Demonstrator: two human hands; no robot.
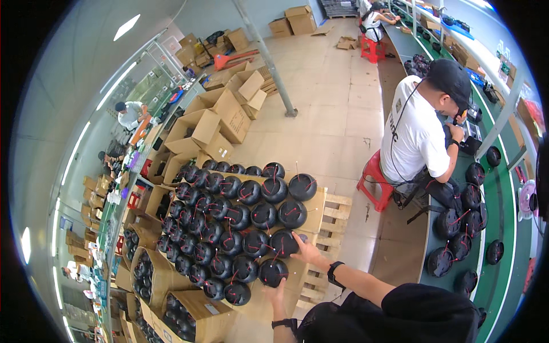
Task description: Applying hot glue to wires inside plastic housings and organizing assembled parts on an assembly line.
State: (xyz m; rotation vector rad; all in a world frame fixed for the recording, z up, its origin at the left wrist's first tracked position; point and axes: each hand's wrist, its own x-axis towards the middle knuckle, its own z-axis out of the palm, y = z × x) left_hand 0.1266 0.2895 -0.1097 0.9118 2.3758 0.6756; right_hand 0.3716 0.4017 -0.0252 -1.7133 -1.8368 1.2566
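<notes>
Rows of round black shells (263,215), with thin red wires on their tops, cover a cardboard sheet (313,220). My right hand (309,251) is curved around the right side of a black round shell (283,243) at the near right corner of the rows. Below it, my left hand (275,294) has its fingers against the near side of another black round shell (273,272). That shell hides part of my left fingers. Both held shells sit beside the others, and a dark band circles each of my wrists.
A wooden pallet (334,220) shows under the cardboard. Open cartons (189,314) of black shells stand left and near. A co-worker (414,126) sits on a red stool (374,182) at a green bench (494,214) with more shells. A metal post (266,60) rises beyond.
</notes>
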